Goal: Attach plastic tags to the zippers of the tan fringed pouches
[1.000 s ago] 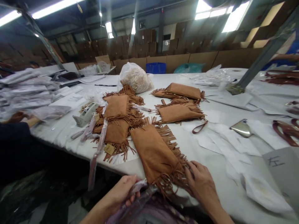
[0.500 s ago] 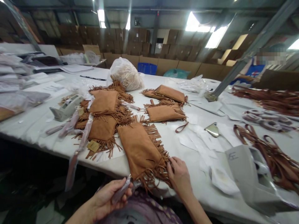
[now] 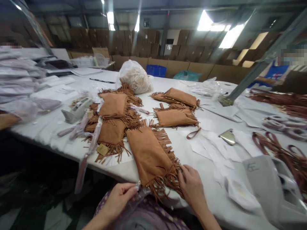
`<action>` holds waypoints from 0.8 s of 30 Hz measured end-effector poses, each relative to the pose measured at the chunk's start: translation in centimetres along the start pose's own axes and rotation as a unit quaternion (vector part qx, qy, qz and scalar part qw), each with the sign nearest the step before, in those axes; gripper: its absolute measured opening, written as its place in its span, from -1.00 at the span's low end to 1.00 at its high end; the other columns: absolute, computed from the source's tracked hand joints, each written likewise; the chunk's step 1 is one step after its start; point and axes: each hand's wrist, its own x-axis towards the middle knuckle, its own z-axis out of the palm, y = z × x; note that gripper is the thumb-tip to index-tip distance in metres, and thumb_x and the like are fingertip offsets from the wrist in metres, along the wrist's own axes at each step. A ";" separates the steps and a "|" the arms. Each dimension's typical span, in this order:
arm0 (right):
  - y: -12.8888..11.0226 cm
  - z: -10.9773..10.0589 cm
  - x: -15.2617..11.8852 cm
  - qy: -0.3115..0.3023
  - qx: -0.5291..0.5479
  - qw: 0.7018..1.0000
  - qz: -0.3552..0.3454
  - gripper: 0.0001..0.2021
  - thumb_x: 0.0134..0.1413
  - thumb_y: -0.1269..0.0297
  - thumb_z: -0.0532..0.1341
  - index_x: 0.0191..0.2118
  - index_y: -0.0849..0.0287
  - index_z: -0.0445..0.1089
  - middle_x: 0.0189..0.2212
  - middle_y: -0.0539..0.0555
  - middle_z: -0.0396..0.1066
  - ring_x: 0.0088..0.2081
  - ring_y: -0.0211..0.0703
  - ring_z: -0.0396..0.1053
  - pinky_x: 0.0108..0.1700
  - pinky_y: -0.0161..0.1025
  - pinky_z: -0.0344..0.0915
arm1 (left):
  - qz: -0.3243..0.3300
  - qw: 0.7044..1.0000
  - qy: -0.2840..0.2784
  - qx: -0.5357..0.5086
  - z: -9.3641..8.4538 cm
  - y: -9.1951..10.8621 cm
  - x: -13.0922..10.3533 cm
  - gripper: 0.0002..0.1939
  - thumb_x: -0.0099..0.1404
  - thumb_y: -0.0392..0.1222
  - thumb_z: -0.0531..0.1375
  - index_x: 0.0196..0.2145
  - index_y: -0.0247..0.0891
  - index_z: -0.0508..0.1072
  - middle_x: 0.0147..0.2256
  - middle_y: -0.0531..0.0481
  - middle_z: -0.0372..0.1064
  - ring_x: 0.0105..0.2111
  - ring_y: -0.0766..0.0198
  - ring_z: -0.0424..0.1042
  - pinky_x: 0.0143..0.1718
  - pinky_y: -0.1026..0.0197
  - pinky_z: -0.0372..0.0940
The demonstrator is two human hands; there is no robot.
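A tan fringed suede bag (image 3: 153, 153) lies flat at the table's front edge, fringe along its right side and bottom. At its lower left corner, my left hand (image 3: 122, 196) is closed in a pinch at the metal clip. Clear plastic wrapping (image 3: 141, 195) trails below these fingers; the strap inside is mostly hidden by the hand. My right hand (image 3: 192, 183) rests at the bag's lower right corner, fingers curled on the fringe. More fringed bags (image 3: 111, 131) are stacked to the left, with a plastic-wrapped strap (image 3: 82, 169) hanging over the edge.
Two tape dispensers flank the work, one grey (image 3: 76, 110) at left and one large (image 3: 266, 185) at right. Other bags (image 3: 177, 117) lie behind. Brown straps (image 3: 275, 150), a metal plate (image 3: 227, 136), a stuffed plastic sack (image 3: 135, 76) and a slanted post (image 3: 249, 73) are around.
My left hand has turned over, from palm up with the wrapped strap to a pinch at the clip. My right hand stays on the fringe. The view has swung slightly left.
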 end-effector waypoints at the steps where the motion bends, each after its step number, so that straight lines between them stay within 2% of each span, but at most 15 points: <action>1: 0.3 0.3 0.1 0.005 0.001 1.000 -0.011 -0.74 0.23 0.23 0.03 -0.11 0.22 0.36 -0.18 0.23 0.37 -0.17 0.02 0.26 -0.07 0.03 0.28 | -0.003 1.000 0.017 -0.003 0.1 -0.1 0.2 -0.59 0.24 0.08 0.15 -0.39 -0.35 0.56 -0.50 -0.01 0.42 -0.47 0.24 0.31 -0.43 0.29 0.12; 5: 0.9 0.7 0.2 0.022 -0.004 0.999 -0.032 -0.74 0.24 0.21 0.01 -0.12 0.22 0.36 -0.19 0.23 0.38 -0.19 0.01 0.29 -0.10 0.01 0.29 | -0.023 0.996 0.078 -0.027 0.5 -0.4 0.8 -0.69 0.13 -0.01 0.24 -0.37 -0.37 0.54 -0.49 -0.05 0.46 -0.46 0.20 0.37 -0.41 0.27 0.17; 9: 1.0 0.4 0.2 0.028 -0.024 0.998 -0.049 -0.75 0.25 0.21 0.01 -0.15 0.19 0.37 -0.20 0.22 0.39 -0.21 0.00 0.31 -0.11 -0.01 0.30 | -0.013 0.994 0.104 -0.035 0.8 -0.6 1.0 -0.77 0.10 -0.07 0.26 -0.40 -0.33 0.45 -0.50 -0.04 0.46 -0.46 0.19 0.40 -0.41 0.27 0.21; 13: 0.9 0.5 0.2 0.044 -0.021 0.998 -0.048 -0.74 0.23 0.21 0.02 -0.15 0.19 0.39 -0.22 0.21 0.40 -0.19 0.00 0.31 -0.10 -0.03 0.28 | 0.037 0.989 0.145 0.017 1.1 -0.8 0.5 -0.64 0.20 0.00 0.19 -0.12 -0.26 0.44 -0.44 -0.04 0.49 -0.45 0.16 0.41 -0.36 0.24 0.25; 15: 0.6 0.4 0.2 0.043 -0.014 0.999 -0.027 -0.74 0.22 0.22 0.03 -0.16 0.20 0.40 -0.21 0.21 0.40 -0.20 -0.01 0.31 -0.10 -0.05 0.28 | 0.066 0.984 0.155 0.056 1.2 -0.7 0.2 -0.60 0.21 0.05 0.18 -0.08 -0.22 0.48 -0.36 -0.08 0.51 -0.41 0.13 0.42 -0.31 0.22 0.27; 17: 0.1 0.2 0.2 0.035 -0.011 0.999 -0.008 -0.74 0.22 0.24 0.03 -0.16 0.20 0.41 -0.21 0.21 0.40 -0.21 -0.02 0.31 -0.11 -0.06 0.28 | 0.083 0.982 0.150 0.080 1.3 -0.5 0.0 -0.62 0.21 0.09 0.17 -0.16 -0.20 0.54 -0.28 -0.11 0.51 -0.37 0.11 0.42 -0.27 0.22 0.28; 19: -0.3 -0.1 0.3 0.026 -0.012 1.000 0.002 -0.75 0.21 0.27 0.02 -0.17 0.21 0.41 -0.21 0.21 0.40 -0.22 -0.02 0.31 -0.10 -0.06 0.28 | 0.065 0.986 0.130 0.080 1.2 -0.2 0.0 -0.59 0.20 0.14 0.16 -0.22 -0.22 0.56 -0.30 -0.11 0.51 -0.37 0.11 0.42 -0.30 0.23 0.28; 22: -0.4 -0.3 0.3 0.021 -0.021 1.000 0.009 -0.75 0.21 0.28 0.02 -0.18 0.23 0.41 -0.21 0.21 0.40 -0.22 -0.02 0.31 -0.11 -0.06 0.29 | 0.004 0.994 0.065 0.084 0.3 -0.3 0.5 -0.45 0.21 0.27 0.07 -0.40 -0.31 0.53 -0.51 -0.05 0.45 -0.51 0.17 0.37 -0.46 0.26 0.20; 24: -0.1 -0.2 0.2 0.027 -0.027 0.999 0.010 -0.74 0.21 0.28 0.02 -0.16 0.23 0.40 -0.21 0.22 0.41 -0.21 -0.01 0.32 -0.12 -0.06 0.30 | 0.005 0.990 0.049 0.131 -1.0 -0.5 1.0 -0.37 0.22 0.33 -0.01 -0.55 -0.31 0.46 -0.60 -0.02 0.37 -0.54 0.19 0.34 -0.48 0.27 0.16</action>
